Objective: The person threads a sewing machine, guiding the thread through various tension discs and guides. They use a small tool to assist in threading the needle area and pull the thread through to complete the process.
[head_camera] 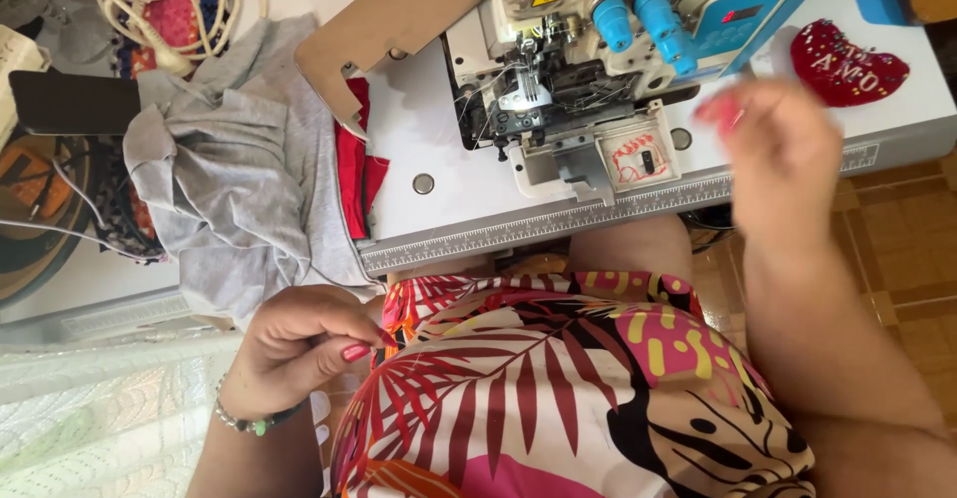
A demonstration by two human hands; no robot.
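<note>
Left hand (pixel 299 343) pinches the leaf-print fabric (pixel 558 388) at lower centre; blurred right hand (pixel 783 154), grip unclear, hovers right of the sewing machine (pixel 588 59) on the tabletop (pixel 429 129).

The right hand (pixel 783 154) at the right of the frame is blurred, its fingers unclear. The sewing machine (pixel 598 49) is cut off by the top edge. The grey cloth (pixel 229 179) hides most of the red cloth (pixel 351 174).

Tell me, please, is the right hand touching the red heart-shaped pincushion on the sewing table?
Apart. The head view shows the blurred right hand raised left of the red heart-shaped pincushion, with a strip of white table visible between them.
</note>
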